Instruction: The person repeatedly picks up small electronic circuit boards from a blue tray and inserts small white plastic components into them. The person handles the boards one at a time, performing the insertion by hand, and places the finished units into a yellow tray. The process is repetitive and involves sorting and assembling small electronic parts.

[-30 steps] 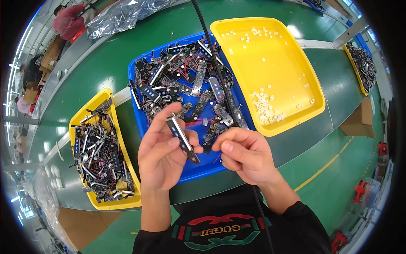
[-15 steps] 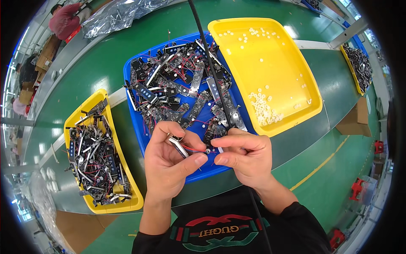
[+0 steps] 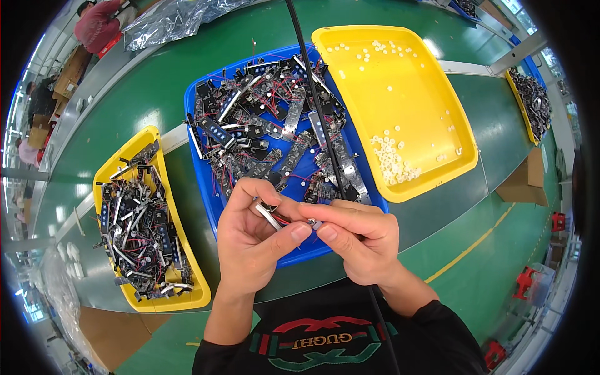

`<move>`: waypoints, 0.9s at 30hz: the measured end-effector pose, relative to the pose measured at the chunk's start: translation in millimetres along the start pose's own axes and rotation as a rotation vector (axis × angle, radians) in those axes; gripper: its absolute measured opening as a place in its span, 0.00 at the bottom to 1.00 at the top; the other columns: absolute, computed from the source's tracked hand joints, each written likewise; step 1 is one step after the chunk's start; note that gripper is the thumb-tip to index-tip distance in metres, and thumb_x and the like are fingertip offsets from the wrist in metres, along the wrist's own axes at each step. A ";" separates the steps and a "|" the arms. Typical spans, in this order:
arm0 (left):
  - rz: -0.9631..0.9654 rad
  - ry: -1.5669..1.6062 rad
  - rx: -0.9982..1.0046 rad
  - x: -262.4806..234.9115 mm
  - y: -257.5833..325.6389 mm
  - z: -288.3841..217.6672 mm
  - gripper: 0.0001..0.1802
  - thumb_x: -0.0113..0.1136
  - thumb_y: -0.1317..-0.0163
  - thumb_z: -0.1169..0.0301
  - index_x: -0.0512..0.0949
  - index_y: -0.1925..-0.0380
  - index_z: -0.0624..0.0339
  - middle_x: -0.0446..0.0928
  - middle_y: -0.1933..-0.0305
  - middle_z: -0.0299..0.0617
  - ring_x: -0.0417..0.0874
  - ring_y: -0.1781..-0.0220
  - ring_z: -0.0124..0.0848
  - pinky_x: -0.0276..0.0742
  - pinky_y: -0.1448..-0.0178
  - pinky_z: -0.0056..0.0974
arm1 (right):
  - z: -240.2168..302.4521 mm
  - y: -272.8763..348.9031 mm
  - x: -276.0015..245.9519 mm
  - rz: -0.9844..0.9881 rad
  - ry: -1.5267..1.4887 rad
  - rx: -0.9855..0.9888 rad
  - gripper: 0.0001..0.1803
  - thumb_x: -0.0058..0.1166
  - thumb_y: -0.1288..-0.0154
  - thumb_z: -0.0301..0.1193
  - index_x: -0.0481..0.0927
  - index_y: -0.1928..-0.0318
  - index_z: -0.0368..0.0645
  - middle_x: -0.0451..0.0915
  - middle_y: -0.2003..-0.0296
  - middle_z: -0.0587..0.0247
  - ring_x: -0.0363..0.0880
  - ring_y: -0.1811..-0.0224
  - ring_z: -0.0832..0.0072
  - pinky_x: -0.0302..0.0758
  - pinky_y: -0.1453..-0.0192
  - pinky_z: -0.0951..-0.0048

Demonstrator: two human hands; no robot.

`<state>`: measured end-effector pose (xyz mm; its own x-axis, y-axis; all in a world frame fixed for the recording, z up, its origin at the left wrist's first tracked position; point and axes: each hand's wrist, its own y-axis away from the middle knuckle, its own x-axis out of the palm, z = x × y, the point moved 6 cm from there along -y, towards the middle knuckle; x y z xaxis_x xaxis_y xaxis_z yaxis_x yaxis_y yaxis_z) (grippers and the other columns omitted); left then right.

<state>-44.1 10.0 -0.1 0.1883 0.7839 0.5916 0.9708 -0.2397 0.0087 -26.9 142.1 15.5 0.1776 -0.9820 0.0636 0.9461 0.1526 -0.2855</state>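
Above the near edge of the blue tray (image 3: 201, 178), my left hand (image 3: 250, 250) is closed on a small circuit board (image 3: 267, 216) with a white edge and red wires. A small round metallic component (image 3: 311, 221) at the wires' end sits between the fingertips of both hands. My right hand (image 3: 365, 244) pinches a small whitish piece (image 3: 317, 225) against this component; its exact shape is mostly hidden by the fingers. Many similar circuit boards (image 3: 292, 112) with red wires are piled in the blue tray.
A yellow tray (image 3: 425, 112) at right holds small white rings (image 3: 390, 162). Another yellow tray (image 3: 203, 294) at left is heaped with wired boards (image 3: 140, 231). A black cable (image 3: 312, 87) hangs across the blue tray. Cardboard boxes (image 3: 528, 178) and a seated person (image 3: 98, 26) are farther off.
My right hand has moved left, bringing its fingertips and the whitish piece onto the round component. The gap between my hands has closed. My left hand keeps its hold on the board.
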 end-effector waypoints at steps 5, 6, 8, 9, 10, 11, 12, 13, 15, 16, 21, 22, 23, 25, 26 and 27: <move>0.015 -0.038 0.027 0.8 0.0 -3.3 0.20 0.61 0.50 0.87 0.63 0.62 0.60 0.77 0.68 0.46 0.78 0.65 0.26 0.74 0.60 0.28 | -8.0 2.7 -7.8 -0.072 -0.064 0.089 0.14 0.60 0.46 0.21 0.79 0.56 0.36 0.66 0.83 0.71 0.58 0.83 0.85 0.55 0.80 0.80; 0.025 -0.045 0.033 1.4 -0.1 -4.1 0.20 0.61 0.50 0.87 0.63 0.62 0.60 0.77 0.68 0.46 0.78 0.65 0.26 0.74 0.60 0.28 | -10.7 4.2 -10.5 -0.119 -0.090 0.110 0.13 0.61 0.47 0.21 0.80 0.58 0.36 0.66 0.84 0.71 0.57 0.84 0.85 0.55 0.81 0.80; 0.004 -0.063 0.047 0.3 0.4 -4.4 0.19 0.61 0.50 0.86 0.63 0.63 0.60 0.77 0.69 0.46 0.78 0.67 0.25 0.73 0.63 0.26 | -6.5 3.9 -11.4 -0.130 0.033 0.024 0.12 0.64 0.51 0.21 0.81 0.62 0.36 0.66 0.85 0.72 0.57 0.86 0.86 0.55 0.82 0.80; -0.007 -0.072 0.053 -0.2 0.6 -4.4 0.19 0.61 0.49 0.86 0.63 0.63 0.60 0.77 0.69 0.46 0.78 0.67 0.25 0.73 0.64 0.25 | -4.1 3.8 -11.5 -0.136 0.094 -0.018 0.12 0.65 0.52 0.20 0.81 0.64 0.37 0.66 0.85 0.72 0.57 0.86 0.86 0.55 0.82 0.80; -0.014 -0.094 0.071 -0.7 0.9 -5.1 0.19 0.61 0.49 0.85 0.63 0.63 0.60 0.77 0.69 0.46 0.78 0.67 0.25 0.73 0.65 0.25 | 0.6 3.0 -10.4 -0.139 0.177 -0.075 0.12 0.65 0.53 0.20 0.82 0.64 0.37 0.67 0.85 0.71 0.59 0.86 0.85 0.56 0.83 0.80; -0.020 -0.116 0.088 -1.0 1.2 -5.7 0.18 0.61 0.49 0.85 0.63 0.63 0.60 0.77 0.69 0.46 0.78 0.68 0.24 0.73 0.66 0.24 | 6.4 1.6 -8.4 -0.141 0.260 -0.132 0.12 0.65 0.54 0.20 0.82 0.65 0.38 0.68 0.85 0.69 0.60 0.86 0.85 0.56 0.83 0.80; -0.027 -0.137 0.105 -1.2 1.5 -6.4 0.18 0.61 0.48 0.84 0.63 0.63 0.60 0.77 0.69 0.46 0.78 0.68 0.24 0.73 0.67 0.24 | 10.8 1.0 -6.4 -0.143 0.343 -0.190 0.12 0.65 0.54 0.20 0.82 0.65 0.39 0.68 0.85 0.68 0.61 0.86 0.85 0.57 0.83 0.80; -0.036 -0.148 0.122 -0.7 1.6 -6.8 0.18 0.61 0.48 0.84 0.63 0.63 0.61 0.77 0.69 0.47 0.78 0.68 0.25 0.73 0.68 0.23 | 11.9 1.7 -5.8 -0.156 0.378 -0.229 0.12 0.65 0.55 0.19 0.82 0.65 0.37 0.69 0.85 0.68 0.61 0.86 0.84 0.56 0.83 0.81; -0.055 -0.169 0.154 0.7 1.6 -8.1 0.18 0.61 0.48 0.84 0.63 0.63 0.61 0.77 0.69 0.47 0.79 0.68 0.25 0.74 0.69 0.22 | 12.5 4.0 -4.5 -0.181 0.449 -0.307 0.14 0.67 0.57 0.19 0.82 0.65 0.35 0.69 0.84 0.67 0.60 0.85 0.84 0.53 0.83 0.82; -0.060 -0.198 0.155 0.6 2.0 -8.5 0.18 0.61 0.48 0.84 0.63 0.63 0.61 0.77 0.69 0.47 0.79 0.68 0.25 0.74 0.69 0.23 | 13.6 4.6 -3.7 -0.202 0.476 -0.332 0.14 0.66 0.57 0.19 0.82 0.65 0.35 0.69 0.85 0.67 0.60 0.86 0.85 0.53 0.83 0.82; 0.000 -0.185 0.179 0.0 3.5 -13.1 0.17 0.60 0.48 0.86 0.63 0.64 0.63 0.77 0.68 0.48 0.80 0.68 0.27 0.76 0.67 0.25 | 13.5 1.0 -4.4 -0.123 0.362 -0.110 0.12 0.62 0.51 0.20 0.82 0.62 0.37 0.70 0.83 0.66 0.65 0.84 0.83 0.59 0.83 0.81; 0.018 -0.157 0.174 1.4 3.5 -13.2 0.17 0.60 0.49 0.86 0.63 0.64 0.63 0.77 0.68 0.48 0.80 0.68 0.27 0.77 0.66 0.25 | 8.7 1.6 -7.1 -0.119 0.239 -0.051 0.11 0.61 0.49 0.20 0.82 0.62 0.37 0.70 0.83 0.66 0.64 0.84 0.85 0.58 0.82 0.81; 0.036 -0.129 0.170 3.1 3.7 -13.4 0.18 0.60 0.49 0.86 0.63 0.64 0.63 0.77 0.68 0.48 0.80 0.67 0.27 0.77 0.66 0.25 | 2.8 2.4 -9.2 -0.114 0.115 0.007 0.11 0.60 0.48 0.20 0.82 0.61 0.36 0.71 0.83 0.67 0.64 0.84 0.86 0.58 0.82 0.82; 0.050 -0.094 0.154 4.6 4.3 -12.0 0.18 0.60 0.49 0.87 0.63 0.64 0.63 0.76 0.68 0.48 0.80 0.67 0.28 0.77 0.65 0.26 | -1.8 2.4 -8.5 -0.090 -0.044 0.077 0.10 0.58 0.44 0.20 0.81 0.60 0.35 0.71 0.81 0.69 0.62 0.82 0.89 0.56 0.81 0.83; 0.047 -0.087 0.143 4.8 4.8 -10.6 0.18 0.60 0.50 0.87 0.63 0.64 0.64 0.76 0.68 0.48 0.80 0.66 0.28 0.77 0.64 0.27 | -1.8 2.4 -7.0 -0.083 -0.049 0.072 0.10 0.58 0.44 0.20 0.81 0.60 0.35 0.71 0.82 0.69 0.62 0.82 0.89 0.56 0.81 0.83; 0.043 -0.080 0.131 4.6 5.1 -9.4 0.18 0.60 0.50 0.87 0.63 0.64 0.64 0.76 0.68 0.48 0.80 0.66 0.28 0.77 0.63 0.27 | -2.2 2.6 -4.6 -0.077 -0.054 0.067 0.10 0.58 0.44 0.20 0.81 0.60 0.36 0.71 0.82 0.69 0.62 0.83 0.89 0.57 0.81 0.83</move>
<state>-39.7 7.0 10.3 0.2360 0.8192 0.5227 0.9717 -0.2010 -0.1238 -25.9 146.7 12.4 0.1160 -0.9840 0.1350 0.9733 0.0855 -0.2130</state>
